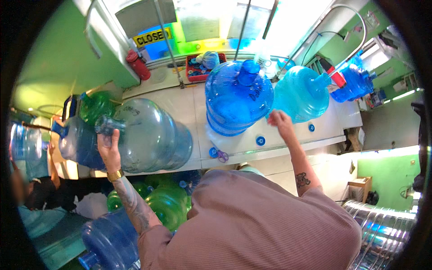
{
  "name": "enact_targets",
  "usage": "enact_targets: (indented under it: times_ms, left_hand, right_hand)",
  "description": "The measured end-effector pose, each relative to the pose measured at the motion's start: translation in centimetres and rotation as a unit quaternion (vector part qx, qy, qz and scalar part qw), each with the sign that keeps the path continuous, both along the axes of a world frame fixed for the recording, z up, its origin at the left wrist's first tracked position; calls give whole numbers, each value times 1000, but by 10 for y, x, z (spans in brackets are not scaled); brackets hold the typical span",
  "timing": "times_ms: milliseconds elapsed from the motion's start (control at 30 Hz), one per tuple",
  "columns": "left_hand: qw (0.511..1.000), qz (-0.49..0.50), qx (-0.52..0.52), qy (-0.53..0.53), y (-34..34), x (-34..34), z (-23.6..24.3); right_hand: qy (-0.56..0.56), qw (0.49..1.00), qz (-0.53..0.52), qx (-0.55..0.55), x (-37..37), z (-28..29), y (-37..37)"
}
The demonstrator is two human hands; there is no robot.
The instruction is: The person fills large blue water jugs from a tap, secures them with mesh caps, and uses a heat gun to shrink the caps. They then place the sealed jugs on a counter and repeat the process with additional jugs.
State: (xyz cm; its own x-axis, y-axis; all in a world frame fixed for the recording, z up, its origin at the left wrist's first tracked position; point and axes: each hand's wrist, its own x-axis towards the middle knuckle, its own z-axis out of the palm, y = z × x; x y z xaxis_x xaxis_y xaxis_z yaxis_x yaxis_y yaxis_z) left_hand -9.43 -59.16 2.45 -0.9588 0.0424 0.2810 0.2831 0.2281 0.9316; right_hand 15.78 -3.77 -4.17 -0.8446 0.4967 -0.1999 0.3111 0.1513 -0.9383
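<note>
On the left of the white counter, a big clear water jug (pixel 148 135) stands tilted, its neck toward the left. My left hand (pixel 109 145) is closed round that neck, thumb up. A dark blue jug (pixel 238 103) stands upright with a capped neck and handwriting on its shoulder. Beside it a light teal jug (pixel 300 94) leans to the right. My right hand (pixel 280 120) hovers at the front between those two, fingers curled together; whatever may be in them is hidden. Blue caps (pixel 260 141) and purple-handled scissors (pixel 222 156) lie along the front edge.
A red basket (pixel 204 77) of caps sits by the window, near a red bottle (pixel 138 65). More jugs crowd the left, including a green jug (pixel 168 204) below the counter. Another person's arm (pixel 53 164) shows at far left. Metal pipes rise from the counter's back.
</note>
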Motion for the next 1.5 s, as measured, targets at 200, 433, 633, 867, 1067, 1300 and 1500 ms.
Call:
enact_targets:
  times_ms: [200, 433, 633, 867, 1067, 1300, 1500]
  left_hand:
    - [996, 26, -74, 43, 52, 7, -24]
    - [905, 258, -254, 222, 108, 39, 16]
    - [982, -47, -51, 176, 290, 69, 49]
    - [970, -240, -21, 42, 410, 81, 13]
    - [989, -108, -93, 49, 426, 91, -12]
    - [991, -83, -91, 45, 428, 95, -12]
    - [991, -77, -98, 51, 432, 97, -7]
  right_hand:
    - [107, 989, -101, 33, -35, -32, 46]
    - [51, 993, -105, -18, -16, -127, 41]
    - [-192, 948, -80, -241, 111, -226, 120]
    - [16, 959, -279, 46, 116, -261, 414]
    - [-106, 970, -214, 53, 54, -264, 511]
    - [-137, 976, -164, 41, 44, -280, 523]
    - [-131, 979, -151, 31, 41, -291, 534]
